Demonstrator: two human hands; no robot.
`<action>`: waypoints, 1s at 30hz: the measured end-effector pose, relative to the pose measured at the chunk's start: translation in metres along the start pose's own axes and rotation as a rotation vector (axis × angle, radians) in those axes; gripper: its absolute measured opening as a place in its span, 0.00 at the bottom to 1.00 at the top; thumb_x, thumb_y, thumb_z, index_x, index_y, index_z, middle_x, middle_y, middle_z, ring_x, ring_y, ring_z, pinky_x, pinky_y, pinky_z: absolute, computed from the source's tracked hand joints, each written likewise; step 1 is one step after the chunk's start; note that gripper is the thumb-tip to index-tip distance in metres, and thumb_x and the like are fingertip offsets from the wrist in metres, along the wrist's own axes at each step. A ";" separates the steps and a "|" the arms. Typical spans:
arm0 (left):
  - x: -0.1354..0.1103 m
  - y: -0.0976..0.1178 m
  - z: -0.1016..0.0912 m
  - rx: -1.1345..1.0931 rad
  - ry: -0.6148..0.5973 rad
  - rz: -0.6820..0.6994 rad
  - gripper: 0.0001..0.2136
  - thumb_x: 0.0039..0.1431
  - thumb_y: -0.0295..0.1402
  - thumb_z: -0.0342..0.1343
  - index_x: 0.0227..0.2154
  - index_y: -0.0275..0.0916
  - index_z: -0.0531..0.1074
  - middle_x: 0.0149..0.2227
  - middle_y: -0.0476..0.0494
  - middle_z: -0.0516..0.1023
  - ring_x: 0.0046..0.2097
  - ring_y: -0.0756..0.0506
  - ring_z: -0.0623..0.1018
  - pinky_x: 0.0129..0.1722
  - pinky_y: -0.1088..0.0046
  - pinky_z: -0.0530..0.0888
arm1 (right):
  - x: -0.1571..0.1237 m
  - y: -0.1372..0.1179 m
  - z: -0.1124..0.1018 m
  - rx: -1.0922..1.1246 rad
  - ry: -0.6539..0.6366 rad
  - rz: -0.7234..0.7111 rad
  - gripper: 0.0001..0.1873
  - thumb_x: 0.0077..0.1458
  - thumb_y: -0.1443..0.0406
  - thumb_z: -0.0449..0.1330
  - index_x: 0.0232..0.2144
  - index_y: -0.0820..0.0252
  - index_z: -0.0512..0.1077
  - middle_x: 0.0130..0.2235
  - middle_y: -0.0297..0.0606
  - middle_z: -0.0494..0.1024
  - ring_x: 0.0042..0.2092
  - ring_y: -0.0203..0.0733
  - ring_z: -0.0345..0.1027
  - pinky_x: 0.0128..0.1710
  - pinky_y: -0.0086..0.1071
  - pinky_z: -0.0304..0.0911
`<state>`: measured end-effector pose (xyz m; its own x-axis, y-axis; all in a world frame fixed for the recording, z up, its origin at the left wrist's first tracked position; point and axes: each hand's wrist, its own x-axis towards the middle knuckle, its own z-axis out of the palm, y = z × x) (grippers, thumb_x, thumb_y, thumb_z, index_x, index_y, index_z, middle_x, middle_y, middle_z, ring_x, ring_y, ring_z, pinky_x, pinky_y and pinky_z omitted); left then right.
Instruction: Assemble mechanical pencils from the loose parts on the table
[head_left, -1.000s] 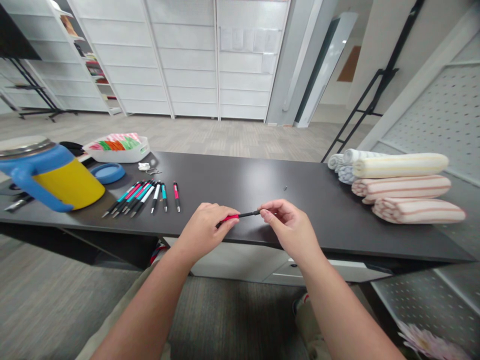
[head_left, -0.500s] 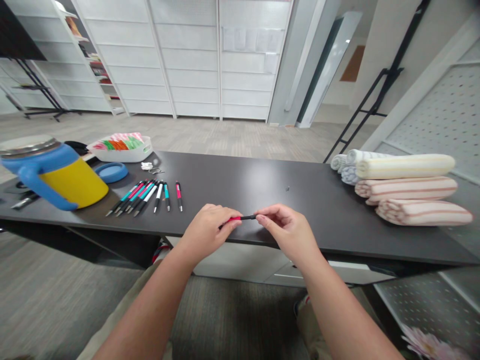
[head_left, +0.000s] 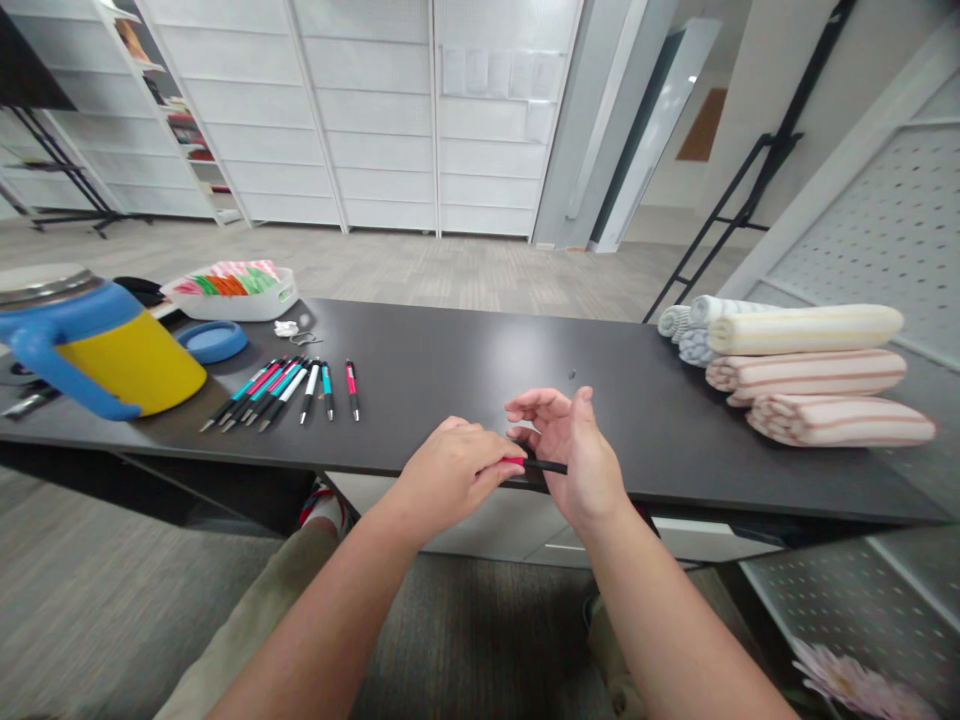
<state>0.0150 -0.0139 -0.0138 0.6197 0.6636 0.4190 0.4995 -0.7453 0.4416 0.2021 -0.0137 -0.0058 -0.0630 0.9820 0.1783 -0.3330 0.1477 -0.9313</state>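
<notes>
My left hand [head_left: 459,468] is closed around the red end of a red and black pen [head_left: 546,466], held roughly level over the desk's front edge. The pen's black end points right, toward the palm of my right hand [head_left: 574,455]. That hand is open, fingers spread and thumb raised; whether the pen's tip touches the palm I cannot tell. On the desk to the left lie several pens [head_left: 262,390] in a bunch, coloured red, teal and white with black grips. A single red pen [head_left: 352,390] lies at their right. A tiny dark piece [head_left: 572,373] sits beyond my right hand.
A big blue and yellow mug [head_left: 112,345] stands at the left, near a blue lid [head_left: 216,341]. Behind them is a white basket [head_left: 232,303] of colourful packets. Rolled striped towels [head_left: 817,375] are stacked on the right of the dark desk [head_left: 450,350].
My right hand has let go of the pen's black end and opened, palm turned toward it. My left hand has moved right and slightly nearer with the pen.
</notes>
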 end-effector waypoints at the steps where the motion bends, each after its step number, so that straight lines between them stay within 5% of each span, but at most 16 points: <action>1: 0.000 0.000 0.000 -0.008 0.004 0.000 0.08 0.74 0.35 0.55 0.46 0.43 0.79 0.44 0.47 0.86 0.47 0.45 0.82 0.49 0.64 0.67 | -0.001 0.001 0.002 -0.029 -0.026 0.015 0.35 0.65 0.35 0.47 0.39 0.53 0.77 0.44 0.43 0.80 0.47 0.48 0.73 0.45 0.38 0.72; 19: 0.000 0.005 -0.010 -0.108 -0.037 0.022 0.05 0.72 0.32 0.58 0.42 0.44 0.79 0.42 0.50 0.86 0.46 0.46 0.82 0.50 0.65 0.67 | 0.000 0.000 0.009 -0.315 -0.262 0.093 0.31 0.68 0.39 0.51 0.43 0.55 0.79 0.46 0.41 0.81 0.46 0.45 0.75 0.46 0.35 0.71; 25: -0.005 -0.007 -0.014 -0.046 0.040 -0.058 0.07 0.72 0.36 0.57 0.45 0.45 0.80 0.44 0.49 0.86 0.46 0.46 0.83 0.49 0.66 0.69 | 0.008 0.003 -0.008 -0.143 -0.040 0.037 0.29 0.66 0.39 0.53 0.41 0.55 0.77 0.42 0.41 0.78 0.43 0.44 0.73 0.42 0.36 0.72; 30: -0.011 -0.019 -0.020 0.016 0.125 -0.130 0.07 0.72 0.37 0.58 0.46 0.44 0.80 0.46 0.47 0.86 0.46 0.45 0.83 0.50 0.66 0.71 | 0.006 -0.003 -0.036 -0.397 -0.047 0.003 0.18 0.57 0.50 0.71 0.41 0.55 0.77 0.36 0.36 0.78 0.37 0.40 0.72 0.40 0.33 0.69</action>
<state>-0.0135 -0.0059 -0.0113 0.4700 0.7562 0.4552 0.5807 -0.6533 0.4857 0.2370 -0.0039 -0.0133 -0.1092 0.9773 0.1813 0.0558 0.1881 -0.9806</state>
